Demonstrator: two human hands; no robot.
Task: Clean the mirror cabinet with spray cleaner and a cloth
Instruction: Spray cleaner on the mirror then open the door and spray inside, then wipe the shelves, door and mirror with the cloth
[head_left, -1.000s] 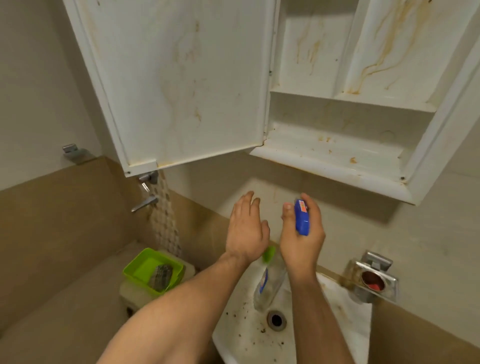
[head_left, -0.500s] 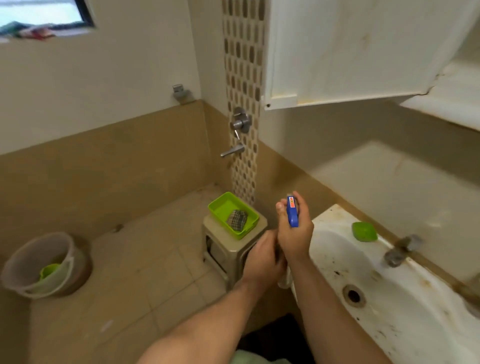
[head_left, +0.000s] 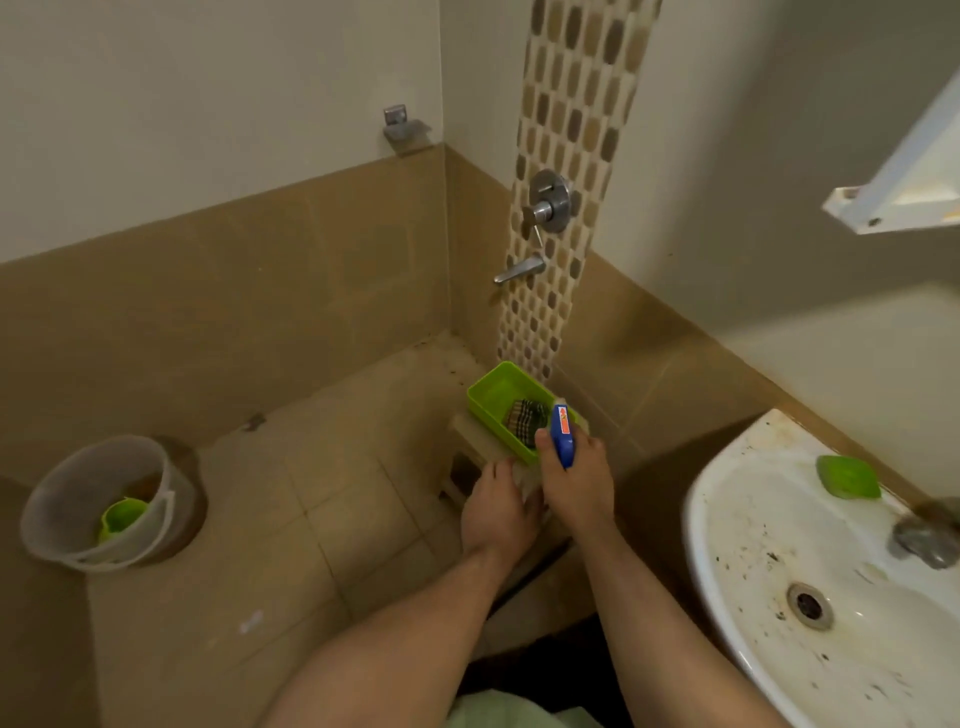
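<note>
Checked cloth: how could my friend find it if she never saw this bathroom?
Find the tall strip of brown pebble tiles on the wall. Below it a bright green plastic tray sits on a small beige stool, and the folded dark checked cloth lies inside. It is the only patterned fabric around.

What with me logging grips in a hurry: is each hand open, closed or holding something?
Left hand: cannot be told; what it touches is hidden.
Right hand: holding the spray bottle by its blue head.
</note>
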